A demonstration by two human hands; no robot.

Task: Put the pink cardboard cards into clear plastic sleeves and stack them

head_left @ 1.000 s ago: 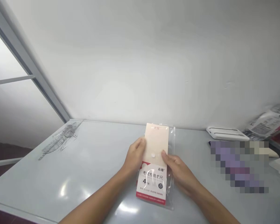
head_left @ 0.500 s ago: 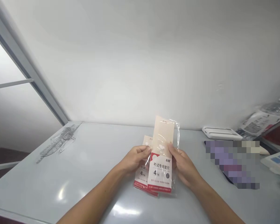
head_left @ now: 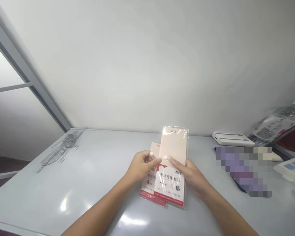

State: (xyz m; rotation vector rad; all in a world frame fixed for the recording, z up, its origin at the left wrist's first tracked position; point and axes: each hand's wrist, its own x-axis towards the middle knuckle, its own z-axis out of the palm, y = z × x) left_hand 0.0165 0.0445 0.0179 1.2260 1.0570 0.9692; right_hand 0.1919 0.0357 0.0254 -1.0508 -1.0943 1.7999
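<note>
A ruler set packet (head_left: 174, 142) in a clear plastic sleeve is held tilted slightly over the table; its card is pale peach above and white and red below. My right hand (head_left: 193, 177) grips its right edge, thumb across the front beside a white snap button (head_left: 165, 157). At the left edge, my left hand (head_left: 140, 167) pinches the same packet between thumb and curled fingers. Partly covered behind it lies a second, similar ruler set packet (head_left: 147, 186), with its own white button (head_left: 151, 153) near my left fingertips.
The glossy grey table (head_left: 100, 154) meets a white wall (head_left: 137, 65). On the right are a white power strip-like block (head_left: 232, 139), a blurred-out purple item (head_left: 238, 170), a clear bottle (head_left: 270, 129) and a white case with blue panels (head_left: 293, 167). A ship drawing (head_left: 61, 149) marks the left.
The top packet has turned and shifted slightly, and its card now fills the sleeve's width. My right thumb has moved left toward the button. My left hand stays at the left edge.
</note>
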